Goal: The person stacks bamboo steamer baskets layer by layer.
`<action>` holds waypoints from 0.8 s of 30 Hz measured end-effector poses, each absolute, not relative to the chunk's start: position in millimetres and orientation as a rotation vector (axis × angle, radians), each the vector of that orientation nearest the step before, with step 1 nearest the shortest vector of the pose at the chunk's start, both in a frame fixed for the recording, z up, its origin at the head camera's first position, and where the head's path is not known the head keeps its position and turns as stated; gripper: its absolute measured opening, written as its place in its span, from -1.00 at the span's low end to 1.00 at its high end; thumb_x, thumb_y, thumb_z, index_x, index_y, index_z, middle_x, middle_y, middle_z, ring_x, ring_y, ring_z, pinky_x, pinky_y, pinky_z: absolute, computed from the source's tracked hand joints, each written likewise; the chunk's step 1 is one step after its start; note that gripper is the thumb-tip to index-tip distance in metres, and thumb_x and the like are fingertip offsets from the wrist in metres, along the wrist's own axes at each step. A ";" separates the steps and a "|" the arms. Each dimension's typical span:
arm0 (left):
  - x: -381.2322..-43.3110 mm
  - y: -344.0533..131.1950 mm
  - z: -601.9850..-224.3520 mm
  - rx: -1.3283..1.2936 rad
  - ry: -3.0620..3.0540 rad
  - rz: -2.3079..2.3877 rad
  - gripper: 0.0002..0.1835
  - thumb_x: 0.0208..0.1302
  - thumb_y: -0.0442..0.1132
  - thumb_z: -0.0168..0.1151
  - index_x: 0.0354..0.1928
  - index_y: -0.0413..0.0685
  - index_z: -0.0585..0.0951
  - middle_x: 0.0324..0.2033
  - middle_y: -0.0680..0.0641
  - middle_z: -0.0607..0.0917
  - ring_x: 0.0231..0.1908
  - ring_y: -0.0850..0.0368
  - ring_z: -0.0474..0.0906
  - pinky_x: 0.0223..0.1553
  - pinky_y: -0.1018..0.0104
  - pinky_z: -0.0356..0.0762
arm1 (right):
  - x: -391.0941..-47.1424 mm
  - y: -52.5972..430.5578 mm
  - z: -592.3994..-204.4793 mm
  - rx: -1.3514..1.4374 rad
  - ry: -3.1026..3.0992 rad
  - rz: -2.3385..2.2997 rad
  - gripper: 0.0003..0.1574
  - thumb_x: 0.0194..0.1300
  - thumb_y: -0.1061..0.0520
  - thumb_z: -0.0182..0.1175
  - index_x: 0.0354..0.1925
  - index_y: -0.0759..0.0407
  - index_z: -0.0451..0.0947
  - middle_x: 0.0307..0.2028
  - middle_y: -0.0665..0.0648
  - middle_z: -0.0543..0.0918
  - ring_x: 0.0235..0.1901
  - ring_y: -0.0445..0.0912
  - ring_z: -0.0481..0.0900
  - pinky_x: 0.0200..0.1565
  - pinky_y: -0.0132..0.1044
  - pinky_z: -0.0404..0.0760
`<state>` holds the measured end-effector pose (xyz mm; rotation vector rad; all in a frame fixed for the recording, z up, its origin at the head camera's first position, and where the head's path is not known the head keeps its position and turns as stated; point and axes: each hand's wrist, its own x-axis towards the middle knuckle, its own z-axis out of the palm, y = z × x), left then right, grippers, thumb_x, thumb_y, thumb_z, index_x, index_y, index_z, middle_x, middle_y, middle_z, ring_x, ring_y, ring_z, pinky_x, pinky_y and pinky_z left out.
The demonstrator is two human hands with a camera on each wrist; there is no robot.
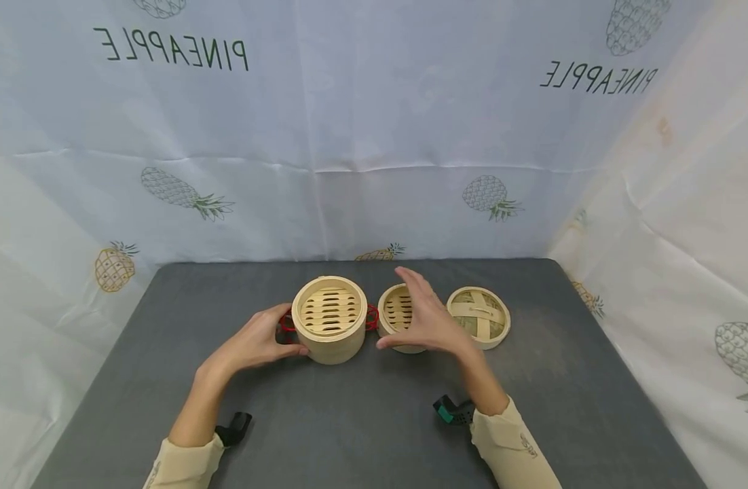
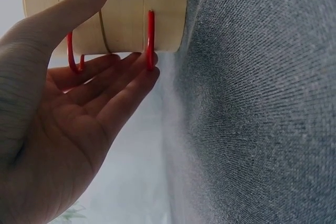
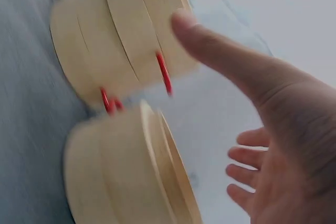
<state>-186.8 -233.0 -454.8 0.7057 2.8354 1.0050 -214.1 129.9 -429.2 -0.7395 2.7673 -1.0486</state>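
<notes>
SURFACE: dark grey cloth-covered table (image 1: pixel 337 428), far corners rounded | LEFT: bamboo steamer stack (image 1: pixel 331 316), upright, red side handles | MIDDLE: smaller bamboo basket (image 1: pixel 395 314), upright, slatted inside, just beside the stack | RIGHT: round woven lid (image 1: pixel 480 316), crossed strips uppermost

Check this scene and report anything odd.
The PINEAPPLE lettering on the curtain behind the table runs backwards, right to left. The stacked steamer at the left hand looks upright, with no visible damage.

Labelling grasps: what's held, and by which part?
Left hand holds the larger steamer by its side wall, near a red handle; right hand holds nothing.
</notes>
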 end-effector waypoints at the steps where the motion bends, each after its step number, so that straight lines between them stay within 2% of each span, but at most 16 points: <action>1: -187.0 -232.5 -455.0 0.707 2.833 1.006 -0.19 0.13 -0.06 0.73 0.34 -0.25 0.58 0.00 -0.09 0.79 -0.04 0.08 0.75 -0.05 0.18 0.77 | -214.6 136.9 -428.5 -0.722 2.791 -1.016 0.77 -0.09 -0.25 0.79 0.77 0.05 -0.12 0.74 0.29 0.01 0.73 0.34 -0.01 0.56 0.54 0.21; 6: -187.1 -231.3 -455.7 0.704 2.834 1.000 -0.18 0.13 -0.06 0.73 0.36 -0.26 0.57 0.02 -0.10 0.79 -0.01 0.06 0.75 -0.03 0.15 0.78 | -219.3 160.0 -432.7 -0.640 2.806 -0.917 0.75 -0.08 -0.30 0.76 0.75 0.16 -0.08 0.72 0.37 0.04 0.69 0.41 0.07 0.51 0.53 0.30; 13: -187.4 -231.3 -453.9 0.711 2.827 1.001 -0.19 0.14 -0.08 0.72 0.35 -0.27 0.57 0.01 -0.11 0.78 -0.03 0.05 0.75 -0.05 0.15 0.77 | -227.5 170.8 -448.3 -0.577 2.754 -0.931 0.71 -0.03 -0.36 0.71 0.73 0.27 -0.03 0.70 0.42 0.08 0.70 0.40 0.04 0.55 0.48 0.29; 19: -186.9 -232.2 -455.1 0.708 2.835 0.990 -0.20 0.13 -0.08 0.73 0.33 -0.27 0.58 0.00 -0.10 0.79 -0.04 0.07 0.75 -0.06 0.18 0.77 | -229.7 173.3 -456.6 -0.572 2.689 -0.971 0.74 -0.02 -0.34 0.71 0.74 0.29 -0.08 0.71 0.42 0.07 0.71 0.39 0.03 0.57 0.48 0.26; 24: -187.2 -232.9 -455.3 0.708 2.837 0.992 -0.21 0.13 -0.07 0.73 0.32 -0.26 0.58 -0.01 -0.10 0.79 -0.04 0.08 0.75 -0.06 0.17 0.77 | -230.4 173.5 -460.8 -0.572 2.673 -0.979 0.79 -0.03 -0.41 0.69 0.74 0.29 -0.13 0.71 0.44 0.03 0.70 0.41 0.04 0.55 0.50 0.27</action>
